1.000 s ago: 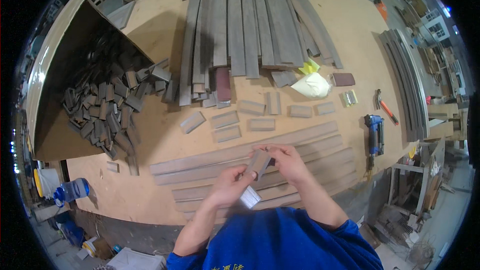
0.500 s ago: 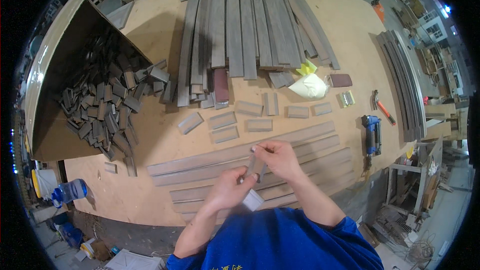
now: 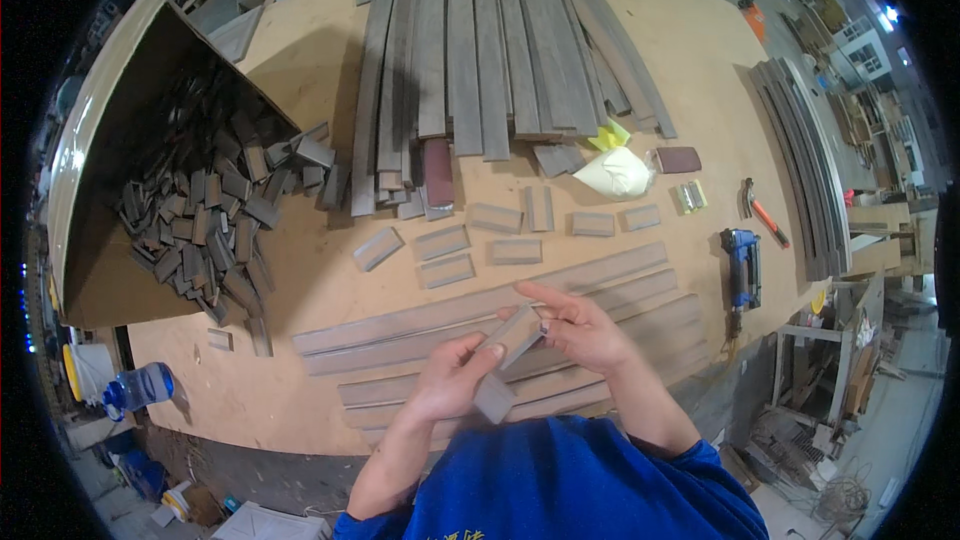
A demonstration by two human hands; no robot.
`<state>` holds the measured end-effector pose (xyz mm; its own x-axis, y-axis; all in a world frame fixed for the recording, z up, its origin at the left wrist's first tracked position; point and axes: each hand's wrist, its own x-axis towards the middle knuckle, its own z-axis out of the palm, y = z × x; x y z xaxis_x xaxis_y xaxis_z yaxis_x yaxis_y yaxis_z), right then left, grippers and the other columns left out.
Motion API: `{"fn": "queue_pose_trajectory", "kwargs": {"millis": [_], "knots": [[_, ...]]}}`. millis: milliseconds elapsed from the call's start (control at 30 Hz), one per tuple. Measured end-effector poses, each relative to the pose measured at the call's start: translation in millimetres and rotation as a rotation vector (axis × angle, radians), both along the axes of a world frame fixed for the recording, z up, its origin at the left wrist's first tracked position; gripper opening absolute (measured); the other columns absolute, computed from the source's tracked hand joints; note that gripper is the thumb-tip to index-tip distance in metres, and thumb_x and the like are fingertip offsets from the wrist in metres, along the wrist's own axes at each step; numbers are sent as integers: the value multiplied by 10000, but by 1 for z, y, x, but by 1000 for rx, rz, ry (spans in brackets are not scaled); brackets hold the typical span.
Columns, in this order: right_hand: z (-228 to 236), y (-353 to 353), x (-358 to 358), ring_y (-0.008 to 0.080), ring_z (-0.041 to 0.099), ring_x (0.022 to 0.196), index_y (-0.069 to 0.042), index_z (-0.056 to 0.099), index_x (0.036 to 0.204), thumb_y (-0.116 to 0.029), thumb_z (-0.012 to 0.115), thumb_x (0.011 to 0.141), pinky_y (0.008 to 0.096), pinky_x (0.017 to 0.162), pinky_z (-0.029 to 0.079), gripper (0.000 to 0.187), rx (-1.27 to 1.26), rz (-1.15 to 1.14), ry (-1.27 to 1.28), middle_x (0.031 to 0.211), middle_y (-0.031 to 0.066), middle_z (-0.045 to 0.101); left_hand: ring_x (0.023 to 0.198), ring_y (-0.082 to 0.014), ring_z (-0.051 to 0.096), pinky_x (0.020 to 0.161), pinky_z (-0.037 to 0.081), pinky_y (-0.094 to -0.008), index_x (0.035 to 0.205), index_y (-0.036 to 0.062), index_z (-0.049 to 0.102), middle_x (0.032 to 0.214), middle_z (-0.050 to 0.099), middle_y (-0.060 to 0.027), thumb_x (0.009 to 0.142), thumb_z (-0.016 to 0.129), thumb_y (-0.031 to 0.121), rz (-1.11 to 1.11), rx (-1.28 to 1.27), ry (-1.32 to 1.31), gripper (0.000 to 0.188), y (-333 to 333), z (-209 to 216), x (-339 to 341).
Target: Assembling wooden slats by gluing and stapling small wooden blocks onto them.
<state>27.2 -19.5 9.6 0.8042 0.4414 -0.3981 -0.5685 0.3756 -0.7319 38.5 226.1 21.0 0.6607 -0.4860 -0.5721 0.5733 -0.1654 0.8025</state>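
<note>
- Short grey-brown wood block (image 3: 516, 337) sits between both hands, above the wood strips (image 3: 400, 380) at the near side of the table (image 3: 250, 395).
- Left hand (image 3: 455, 375): fingers closed round the block's near end, thumb pressed on its broad face.
- Right hand (image 3: 582, 332): thumb and fingers partly curled at the far end, index stretched past it; I cannot tell whether they grip or only touch.
- A second grey piece (image 3: 494, 401) shows below the left hand; I cannot tell if it is held.
- Handling, my estimate: light, stiff, not fragile; smooth faces might slide a little. I would pinch across the long edges, near mid-length.
- Cardboard box (image 3: 100, 285) lies tipped at left, mouth toward the table; a jumbled heap of small blocks (image 3: 205, 220) fills its lower part and spills out.
- Plastic bag (image 3: 612, 173): bulging, pale contents, kind unclear to me.
- Blue-tinted bottle (image 3: 142, 389) by the table's left edge; I cannot judge its fill.
- White bucket (image 3: 90, 370) beside it, contents not visible.
</note>
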Motion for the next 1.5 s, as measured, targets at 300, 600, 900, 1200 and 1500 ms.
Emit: {"fn": "queue_pose_trajectory", "kwargs": {"millis": [300,600,900,1200,1500], "knots": [[-15,10,-17,234,540,1359,-95,293,1628,48,482,1000,364,1080,473,671,354,-86,-84,1549,152,492,688,-38,468,607,393,-251,982,51,671,761,574,40,1066,588,289,162,-103,57,266,-10,0,-3],[-21,53,-38,137,593,1199,-50,511,1462,-28,670,977,297,960,520,511,-285,-114,-117,1304,77,622,715,-39,469,615,405,-233,988,31,625,796,577,35,1070,599,241,530,92,-302,227,-40,-18,-6],[-36,34,-42,65,605,869,-29,647,1230,-27,691,960,235,793,502,274,-494,-297,-39,985,-1,699,657,-62,552,598,446,-258,975,22,645,775,650,2,993,711,207,538,386,-438,198,63,-89,61],[-34,45,-32,75,623,882,-25,621,1292,-36,693,967,243,790,506,333,-446,-352,-21,993,13,697,902,-110,611,794,515,-288,1231,51,675,1000,655,-15,1003,673,173,234,1031,-1245,258,100,-83,81],[-15,53,-16,87,609,835,-47,566,1378,13,632,987,249,751,503,401,-304,-306,-53,955,29,666,717,-52,573,631,487,-238,1173,38,700,844,655,12,1030,650,165,90,115,-206,197,0,-28,14]]}}
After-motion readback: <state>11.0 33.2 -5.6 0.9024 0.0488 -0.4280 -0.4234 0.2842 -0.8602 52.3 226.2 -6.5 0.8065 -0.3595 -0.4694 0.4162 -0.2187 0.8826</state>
